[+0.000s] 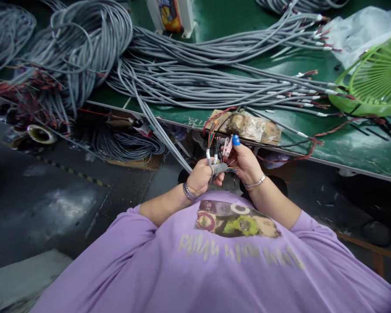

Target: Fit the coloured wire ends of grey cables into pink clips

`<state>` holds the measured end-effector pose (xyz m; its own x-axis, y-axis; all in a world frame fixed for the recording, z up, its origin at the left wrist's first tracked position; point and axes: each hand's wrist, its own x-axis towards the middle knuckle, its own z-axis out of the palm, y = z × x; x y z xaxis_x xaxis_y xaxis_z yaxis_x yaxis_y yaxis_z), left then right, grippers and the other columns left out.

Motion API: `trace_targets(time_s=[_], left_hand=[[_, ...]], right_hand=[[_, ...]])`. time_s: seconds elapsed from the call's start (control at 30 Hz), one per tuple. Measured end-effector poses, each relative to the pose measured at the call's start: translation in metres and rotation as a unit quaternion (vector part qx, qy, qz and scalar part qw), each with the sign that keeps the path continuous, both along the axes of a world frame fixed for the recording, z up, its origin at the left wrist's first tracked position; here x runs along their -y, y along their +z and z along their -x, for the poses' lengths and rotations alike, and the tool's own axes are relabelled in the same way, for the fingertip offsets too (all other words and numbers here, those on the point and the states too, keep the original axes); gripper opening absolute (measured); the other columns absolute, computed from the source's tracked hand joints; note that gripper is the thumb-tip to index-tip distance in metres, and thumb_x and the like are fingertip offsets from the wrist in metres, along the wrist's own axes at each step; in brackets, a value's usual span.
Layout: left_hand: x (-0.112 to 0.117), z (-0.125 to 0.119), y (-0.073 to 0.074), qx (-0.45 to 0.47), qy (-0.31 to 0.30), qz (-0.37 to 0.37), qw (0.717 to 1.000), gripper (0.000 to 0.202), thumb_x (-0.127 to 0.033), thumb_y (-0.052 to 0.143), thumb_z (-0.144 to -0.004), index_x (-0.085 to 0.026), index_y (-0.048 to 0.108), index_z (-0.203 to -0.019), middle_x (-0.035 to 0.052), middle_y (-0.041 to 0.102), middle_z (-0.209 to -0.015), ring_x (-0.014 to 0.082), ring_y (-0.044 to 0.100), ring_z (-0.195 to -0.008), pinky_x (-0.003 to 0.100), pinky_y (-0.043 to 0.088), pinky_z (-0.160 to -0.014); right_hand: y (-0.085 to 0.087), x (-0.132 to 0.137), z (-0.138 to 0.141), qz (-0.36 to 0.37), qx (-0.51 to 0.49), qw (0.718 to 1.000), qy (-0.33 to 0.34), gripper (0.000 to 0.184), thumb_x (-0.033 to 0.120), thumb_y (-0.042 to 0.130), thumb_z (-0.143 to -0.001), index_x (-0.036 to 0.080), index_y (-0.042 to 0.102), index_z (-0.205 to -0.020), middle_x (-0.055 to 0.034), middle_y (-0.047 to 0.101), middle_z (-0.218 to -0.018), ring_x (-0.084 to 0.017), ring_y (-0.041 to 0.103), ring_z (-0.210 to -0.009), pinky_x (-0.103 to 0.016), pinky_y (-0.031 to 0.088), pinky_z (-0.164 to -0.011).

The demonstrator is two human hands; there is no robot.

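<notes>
My left hand (200, 176) is closed around the ends of several grey cables (179, 157), with white sleeves (215, 158) and thin coloured wires sticking up past the fingers. A thicker grey cable end (219, 168) lies across that hand, and fine orange and blue wires (232, 169) fan out from it toward the right. My right hand (246, 163) has a blue cover (236, 140) on its thumb. It pinches a small pale pink clip-like piece (227, 147) close to the wires. Its other fingertips are partly hidden behind the wires.
A taped wooden block (247, 126) sits at the edge of the green table (339, 150). Long bundles of grey cable (195, 84) stretch across it, and coiled cables (94, 39) are heaped at the left. On the right stands a green fan (374, 74) beside a plastic bag (358, 32).
</notes>
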<state>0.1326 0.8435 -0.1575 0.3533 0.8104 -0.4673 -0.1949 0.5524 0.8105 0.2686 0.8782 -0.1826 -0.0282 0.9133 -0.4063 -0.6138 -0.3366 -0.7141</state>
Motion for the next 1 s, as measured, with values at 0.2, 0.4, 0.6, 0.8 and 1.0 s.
trace_targets(time_s=[0.2,0.4,0.6,0.8,1.0], left_hand=[[0.001,0.001,0.003,0.002,0.008,-0.004,1.000,0.034,-0.036,0.080,-0.060,-0.016,0.056,-0.072,-0.0024,0.059,-0.049,0.0078,0.049,-0.037,0.019,0.043,-0.037],[0.011,0.008,0.006,0.004,0.012,-0.014,1.000,0.037,-0.040,0.081,-0.061,-0.016,0.054,-0.069,-0.0019,0.060,-0.050,0.0088,0.052,-0.039,0.019,0.044,-0.038],[0.016,0.007,0.007,-0.009,0.092,-0.027,0.995,0.039,-0.044,0.081,-0.063,-0.017,0.054,-0.073,-0.0026,0.062,-0.053,0.0092,0.055,-0.040,0.019,0.044,-0.039],[0.012,-0.001,0.009,-0.004,0.124,-0.033,0.992,0.042,-0.048,0.079,-0.064,-0.017,0.054,-0.076,-0.0025,0.063,-0.055,0.0093,0.055,-0.039,0.018,0.040,-0.038],[0.010,-0.005,0.009,-0.008,0.129,-0.025,0.991,0.039,-0.045,0.079,-0.063,-0.017,0.053,-0.075,-0.0026,0.062,-0.055,0.0089,0.055,-0.039,0.018,0.039,-0.038]], right_hand=[[0.002,0.003,-0.001,0.023,-0.042,0.998,0.046,0.053,0.071,0.070,-0.071,0.019,0.062,-0.077,0.0008,0.066,-0.070,-0.010,0.057,-0.057,-0.024,0.046,-0.053],[0.003,0.008,-0.006,0.025,-0.062,0.993,0.096,0.062,0.080,0.056,-0.075,0.019,0.062,-0.078,-0.0021,0.067,-0.074,-0.010,0.056,-0.058,-0.023,0.046,-0.053],[0.008,0.008,-0.008,0.009,-0.059,0.993,0.106,0.045,0.064,0.065,-0.079,0.019,0.063,-0.079,-0.0031,0.069,-0.077,-0.012,0.058,-0.062,-0.024,0.049,-0.056],[0.014,0.007,-0.007,0.009,-0.050,0.995,0.087,0.029,0.047,0.069,-0.080,0.019,0.063,-0.078,-0.0010,0.069,-0.076,-0.011,0.058,-0.061,-0.023,0.049,-0.056],[0.014,0.003,-0.006,0.022,0.009,0.997,0.073,0.050,0.066,0.075,-0.069,0.019,0.059,-0.074,0.0027,0.060,-0.061,-0.009,0.053,-0.053,-0.021,0.040,-0.047]])
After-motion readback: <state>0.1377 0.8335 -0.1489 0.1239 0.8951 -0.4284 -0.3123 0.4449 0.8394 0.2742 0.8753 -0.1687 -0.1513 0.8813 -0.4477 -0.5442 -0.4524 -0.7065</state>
